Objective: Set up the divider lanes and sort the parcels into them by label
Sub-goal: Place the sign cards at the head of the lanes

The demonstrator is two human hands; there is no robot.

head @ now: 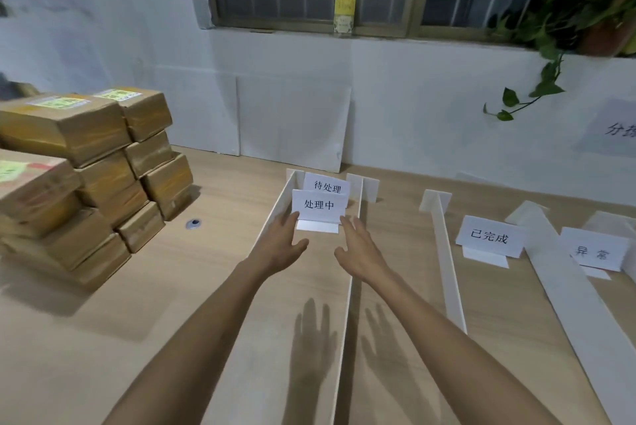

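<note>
a white folded paper sign card printed "处理中" point(318, 206) stands upright on the light wooden bench point(213, 287), at the far end of the lane between two long white foam-board divider strips. its printed face points toward the near side and its long axis runs left to right. just behind it stands a second white sign card printed "待处理" point(327, 185), facing the same way and partly covered by it.

the left divider strip point(275, 208) and the middle-left divider strip point(347, 304) both stand on edge, long axes running near to far, each with a short cross-piece at the far end. further right a third thin divider strip point(447, 270) runs the same way, and a wider white board strip point(578, 304) lies slanted from far left to near right. between those stands a white card printed "已完成" point(488, 237), and right of the wide strip a white card printed "异常" point(593, 252).

both bare forearms reach forward, palms down. the left hand point(280, 245) has its fingers stretched out and released, tips touching the left edge of the front card. the right hand point(359, 252) reaches across the middle-left strip, fingers likewise extended and loose, tips at the card's lower right corner. neither hand is curled round it.

a stack of brown taped cardboard parcels point(86, 166) with green-yellow labels sits on the bench at far left, well apart from the lanes.
</note>
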